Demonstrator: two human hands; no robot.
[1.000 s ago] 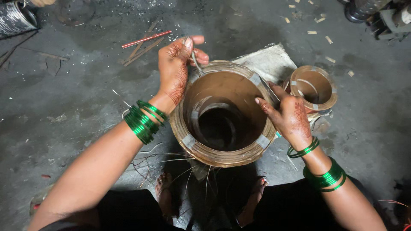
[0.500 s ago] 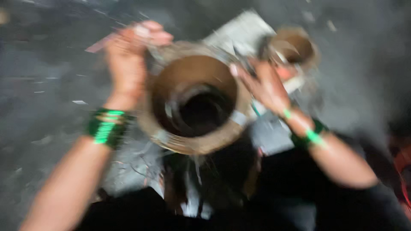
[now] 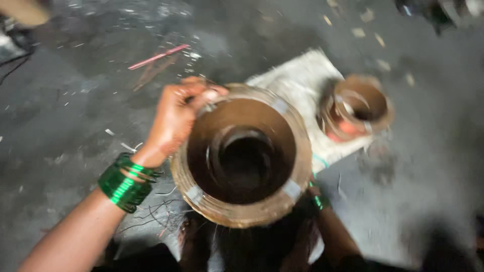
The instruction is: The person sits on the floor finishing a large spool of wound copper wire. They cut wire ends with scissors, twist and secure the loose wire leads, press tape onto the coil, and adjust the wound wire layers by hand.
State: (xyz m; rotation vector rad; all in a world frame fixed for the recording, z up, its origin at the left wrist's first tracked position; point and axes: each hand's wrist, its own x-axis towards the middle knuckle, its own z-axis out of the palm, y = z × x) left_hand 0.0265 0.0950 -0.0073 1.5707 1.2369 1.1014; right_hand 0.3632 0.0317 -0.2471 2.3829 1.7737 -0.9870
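A large round coil of brown strip (image 3: 242, 206), wound like a wide funnel with a dark hole in its middle, is tilted up in front of me. My left hand (image 3: 174, 118), with green bangles on the wrist, pinches the coil's upper left rim. My right hand is hidden behind the coil's lower right edge. Only the right wrist with its green bangles (image 3: 317, 199) and the forearm below it show. The picture is blurred.
A smaller brown coil (image 3: 358, 108) stands on a white cloth sack (image 3: 297, 80) to the right. A thin red stick (image 3: 159, 56) lies on the dark grey floor at upper left, among scattered chips and wire scraps. My feet (image 3: 194, 236) are under the coil.
The view has shifted and blurred. The large coil has tipped up towards me. My right hand has slid from the coil's right rim to behind its lower edge. My left hand stays on the upper left rim.
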